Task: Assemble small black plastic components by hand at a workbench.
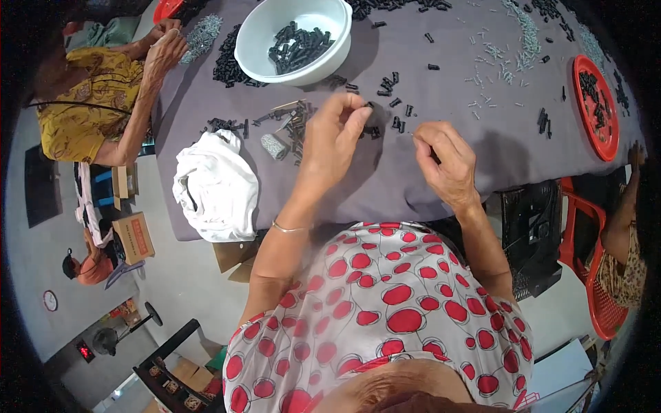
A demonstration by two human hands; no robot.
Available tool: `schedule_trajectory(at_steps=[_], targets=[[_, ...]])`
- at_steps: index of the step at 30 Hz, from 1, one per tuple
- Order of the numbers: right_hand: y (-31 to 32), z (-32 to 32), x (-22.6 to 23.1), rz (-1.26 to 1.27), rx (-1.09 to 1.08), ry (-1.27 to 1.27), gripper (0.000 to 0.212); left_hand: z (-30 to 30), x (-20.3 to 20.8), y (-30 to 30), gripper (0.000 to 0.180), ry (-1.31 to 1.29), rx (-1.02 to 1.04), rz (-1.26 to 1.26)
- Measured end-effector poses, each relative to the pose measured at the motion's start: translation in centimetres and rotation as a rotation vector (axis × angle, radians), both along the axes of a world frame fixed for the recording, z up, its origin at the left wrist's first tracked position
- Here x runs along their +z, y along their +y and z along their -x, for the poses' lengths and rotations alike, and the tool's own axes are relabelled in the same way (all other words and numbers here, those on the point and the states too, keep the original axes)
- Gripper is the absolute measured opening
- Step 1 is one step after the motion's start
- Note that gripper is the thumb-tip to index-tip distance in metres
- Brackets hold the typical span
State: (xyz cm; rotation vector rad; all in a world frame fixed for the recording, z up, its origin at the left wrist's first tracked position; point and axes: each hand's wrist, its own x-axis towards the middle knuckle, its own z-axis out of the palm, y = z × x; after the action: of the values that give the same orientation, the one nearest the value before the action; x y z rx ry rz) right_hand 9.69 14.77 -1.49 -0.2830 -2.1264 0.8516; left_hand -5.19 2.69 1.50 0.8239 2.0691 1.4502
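Note:
My left hand point(329, 138) is closed in a pinch above the cloth, with a small black plastic piece point(369, 105) at its fingertips. To its right, my right hand point(449, 160) has its thumb and fingers pressed together; whatever they hold is too small to make out. Between and beyond the hands lie several loose black plastic pieces point(395, 102). Left of my left hand is a pile of finished-looking dark parts point(296, 131), beside a small grey speckled lump point(274, 146).
A white basin point(251, 51) of black pieces stands at the far side. Silver screws point(527, 41) are strewn at the far right, near a red tray point(613, 148). A white cloth point(215, 186) lies at the left table edge. Other people sit left, in a yellow top point(89, 103), and right.

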Motion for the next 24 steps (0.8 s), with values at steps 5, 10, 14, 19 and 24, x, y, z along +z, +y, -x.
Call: schedule_trajectory(at_steps=[5,10,14,19,24], targets=[[-0.4,-0.5,1.9,0.269,0.04,-0.116,0.018,-1.7,1.2,-1.1,0.021,-0.593,-0.134,-0.149],[-0.7,-0.3,3.1,0.242,0.105,-0.057,0.017,-2.7,0.8,-1.5,0.02,-0.676,-0.117,-0.18],[-0.9,-0.6,3.2,0.171,0.117,-0.109,0.016,-3.1,0.7,-1.8,0.018,-0.631,-0.11,-0.194],[-1.1,-0.7,3.0,0.107,0.132,-0.161,0.018,-4.1,0.5,-2.2,0.015,-0.529,-0.075,-0.188],[-1.3,-0.9,2.9,0.082,0.165,-0.205,0.02,-4.8,0.0,-2.3,0.013,-0.403,-0.051,-0.218]])
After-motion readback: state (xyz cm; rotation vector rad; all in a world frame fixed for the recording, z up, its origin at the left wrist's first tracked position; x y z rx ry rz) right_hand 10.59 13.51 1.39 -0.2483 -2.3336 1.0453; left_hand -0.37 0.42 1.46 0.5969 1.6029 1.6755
